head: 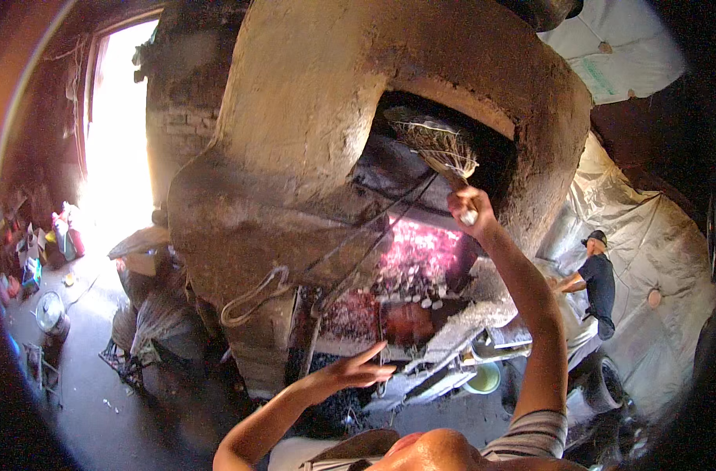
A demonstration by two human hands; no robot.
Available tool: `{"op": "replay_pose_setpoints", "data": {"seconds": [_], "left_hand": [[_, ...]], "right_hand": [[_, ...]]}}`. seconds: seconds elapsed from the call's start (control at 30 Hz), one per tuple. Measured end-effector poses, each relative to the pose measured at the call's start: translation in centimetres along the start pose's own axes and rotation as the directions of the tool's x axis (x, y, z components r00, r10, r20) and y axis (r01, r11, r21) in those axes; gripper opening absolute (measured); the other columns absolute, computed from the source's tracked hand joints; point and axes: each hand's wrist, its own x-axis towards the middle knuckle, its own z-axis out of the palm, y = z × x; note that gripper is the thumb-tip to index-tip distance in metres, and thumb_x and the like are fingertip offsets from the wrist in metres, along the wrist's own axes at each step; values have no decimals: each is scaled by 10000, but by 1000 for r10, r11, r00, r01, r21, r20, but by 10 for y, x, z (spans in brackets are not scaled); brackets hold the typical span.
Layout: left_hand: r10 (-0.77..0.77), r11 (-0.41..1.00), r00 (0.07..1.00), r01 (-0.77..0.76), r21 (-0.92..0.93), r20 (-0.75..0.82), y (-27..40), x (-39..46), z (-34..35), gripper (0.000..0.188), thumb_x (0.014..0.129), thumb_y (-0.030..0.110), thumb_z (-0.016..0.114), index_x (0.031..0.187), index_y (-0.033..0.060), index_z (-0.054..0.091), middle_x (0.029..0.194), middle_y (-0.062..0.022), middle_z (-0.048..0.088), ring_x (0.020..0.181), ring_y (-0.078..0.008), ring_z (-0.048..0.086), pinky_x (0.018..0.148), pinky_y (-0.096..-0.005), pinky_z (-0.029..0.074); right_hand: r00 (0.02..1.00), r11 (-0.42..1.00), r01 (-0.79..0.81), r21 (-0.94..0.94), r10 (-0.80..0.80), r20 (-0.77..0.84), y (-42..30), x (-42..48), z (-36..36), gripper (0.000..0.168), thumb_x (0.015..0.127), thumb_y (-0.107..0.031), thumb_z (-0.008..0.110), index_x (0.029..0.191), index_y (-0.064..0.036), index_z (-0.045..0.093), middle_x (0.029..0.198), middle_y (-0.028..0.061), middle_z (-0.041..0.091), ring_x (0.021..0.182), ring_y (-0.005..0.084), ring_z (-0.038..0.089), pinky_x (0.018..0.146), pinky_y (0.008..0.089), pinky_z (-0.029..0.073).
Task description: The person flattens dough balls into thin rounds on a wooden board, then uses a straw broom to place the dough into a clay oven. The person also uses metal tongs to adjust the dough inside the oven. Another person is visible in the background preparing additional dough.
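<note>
A hand broom of bound straw (437, 144) is in my right hand (474, 211), its handle gripped and its bristles spread inside the dark upper opening (493, 159) of a clay oven (310, 106). Below that opening, pinkish-red embers (422, 247) glow, with dark lumps and pale ash in front of them. My left hand (361, 372) hangs low before the oven, fingers apart, with nothing in it. A thin metal rod (381, 329) stands just beyond its fingertips. Long dark rods (363, 253) slant from the oven mouth down to the left.
A looped rope or cable (246, 312) hangs on the oven front. Another person (597, 288) works at the right, beside plastic sheeting (646, 253). A pale green bucket (483, 378) stands at lower right. At left are stuffed sacks (157, 324), a metal pot (51, 312) and a bright doorway (119, 129).
</note>
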Motion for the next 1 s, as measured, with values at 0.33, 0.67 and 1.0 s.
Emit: {"op": "replay_pose_setpoints", "data": {"seconds": [0.33,0.67,1.0], "left_hand": [[-121,953,620,-147,-267,-775,-52,-128,20,732,829,375,519,1358,64,122,1272,-196,384,1177,-319,384,993,-420,284],[-215,930,528,-147,-338,-822,-61,-94,17,722,832,388,507,1355,60,134,1271,-199,383,1175,-328,383,994,-431,282],[-193,933,631,-119,-340,-752,-75,-97,3,713,835,402,496,1352,57,147,1269,-201,383,1173,-338,382,994,-442,281]], "right_hand": [[950,942,310,-130,-311,10,-1,196,-85,207,741,-218,468,655,-38,524,560,100,517,509,219,520,500,357,469],[927,920,331,211,-276,-254,-71,227,-50,233,750,-145,426,522,-102,456,481,32,478,386,166,465,361,271,421],[932,931,355,81,-360,49,-23,184,-76,141,667,-222,544,624,-95,500,539,48,497,447,203,481,377,314,382]]}}
